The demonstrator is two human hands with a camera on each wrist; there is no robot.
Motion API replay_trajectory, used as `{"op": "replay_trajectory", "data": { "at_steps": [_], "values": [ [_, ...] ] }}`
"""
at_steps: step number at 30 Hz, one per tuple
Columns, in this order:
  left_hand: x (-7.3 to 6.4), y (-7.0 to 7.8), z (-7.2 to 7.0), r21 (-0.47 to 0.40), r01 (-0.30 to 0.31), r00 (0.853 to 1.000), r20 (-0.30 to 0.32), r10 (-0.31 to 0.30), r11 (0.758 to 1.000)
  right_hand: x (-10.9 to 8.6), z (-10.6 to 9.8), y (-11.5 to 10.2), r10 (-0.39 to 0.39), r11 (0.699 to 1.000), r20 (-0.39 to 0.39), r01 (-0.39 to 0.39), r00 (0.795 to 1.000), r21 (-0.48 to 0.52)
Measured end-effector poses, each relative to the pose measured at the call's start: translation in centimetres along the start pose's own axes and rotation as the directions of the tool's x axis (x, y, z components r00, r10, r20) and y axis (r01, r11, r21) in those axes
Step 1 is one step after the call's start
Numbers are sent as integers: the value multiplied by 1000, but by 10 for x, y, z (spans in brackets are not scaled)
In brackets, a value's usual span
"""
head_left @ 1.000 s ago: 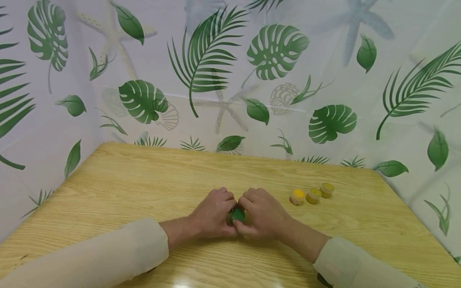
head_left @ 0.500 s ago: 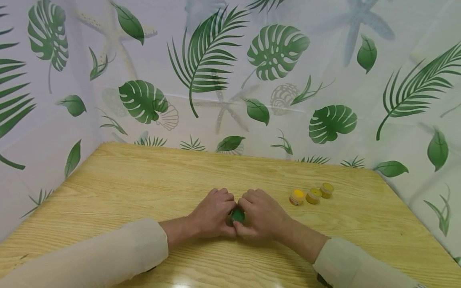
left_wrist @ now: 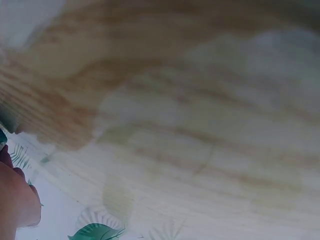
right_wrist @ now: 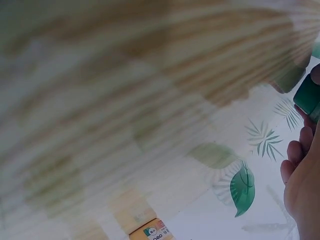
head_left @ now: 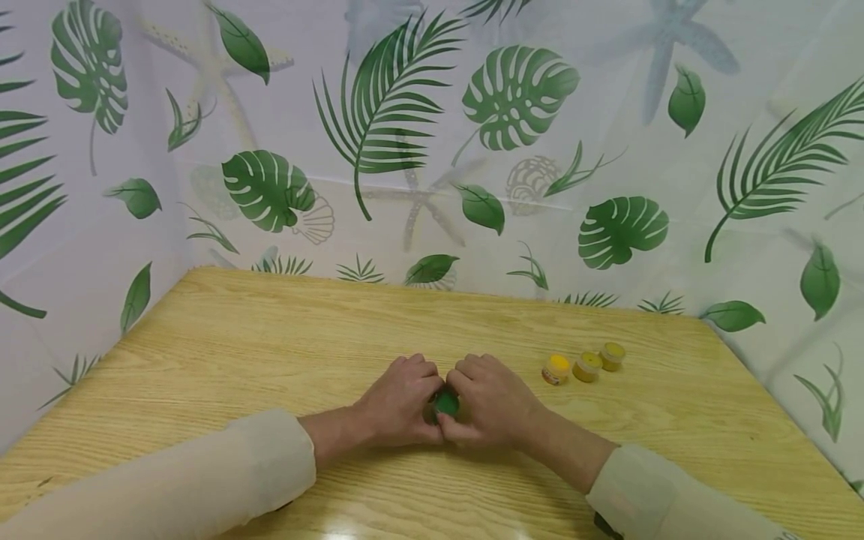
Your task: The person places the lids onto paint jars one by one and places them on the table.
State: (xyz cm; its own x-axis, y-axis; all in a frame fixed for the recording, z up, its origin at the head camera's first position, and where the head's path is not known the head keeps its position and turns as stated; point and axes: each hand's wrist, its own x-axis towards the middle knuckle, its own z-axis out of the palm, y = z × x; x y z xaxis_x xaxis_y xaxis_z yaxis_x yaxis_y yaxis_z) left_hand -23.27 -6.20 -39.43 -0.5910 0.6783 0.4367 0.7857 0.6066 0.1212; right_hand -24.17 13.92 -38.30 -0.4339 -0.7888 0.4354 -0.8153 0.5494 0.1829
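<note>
A small green jar (head_left: 446, 403) is held between both hands at the middle of the wooden table. From its left side, my left hand (head_left: 401, 401) grips it with curled fingers. My right hand (head_left: 496, 401) grips it from the other side, the thumb at its near edge. Both sets of knuckles nearly meet, hiding most of the jar's sides. In the right wrist view the green jar (right_wrist: 307, 95) shows at the right edge by the right hand's fingers. Only a sliver of it appears beside the left hand (left_wrist: 17, 205) in the left wrist view.
To the right of the hands stand three small jars: one with a bright yellow top (head_left: 556, 369), a duller yellow jar (head_left: 588, 367) and another dull yellow jar (head_left: 613, 357) behind. A leaf-printed cloth (head_left: 418, 187) rises along the back edge of the table (head_left: 283, 330).
</note>
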Motion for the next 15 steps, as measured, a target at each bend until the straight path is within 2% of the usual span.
{"op": "replay_trajectory", "data": {
  "at_steps": [9,11,15],
  "values": [
    [-7,-7,-10,-13,55,989,139,-53,998,-6,-3,5,-14,999,53,15,998,-36],
    [-9,-10,-13,0,38,990,138,-38,999,-10,-4,8,-7,999,50,10,999,-46],
    [-17,-19,-17,37,-8,996,90,5,999,-18,-7,17,-11,997,43,14,999,-72]
  ]
}}
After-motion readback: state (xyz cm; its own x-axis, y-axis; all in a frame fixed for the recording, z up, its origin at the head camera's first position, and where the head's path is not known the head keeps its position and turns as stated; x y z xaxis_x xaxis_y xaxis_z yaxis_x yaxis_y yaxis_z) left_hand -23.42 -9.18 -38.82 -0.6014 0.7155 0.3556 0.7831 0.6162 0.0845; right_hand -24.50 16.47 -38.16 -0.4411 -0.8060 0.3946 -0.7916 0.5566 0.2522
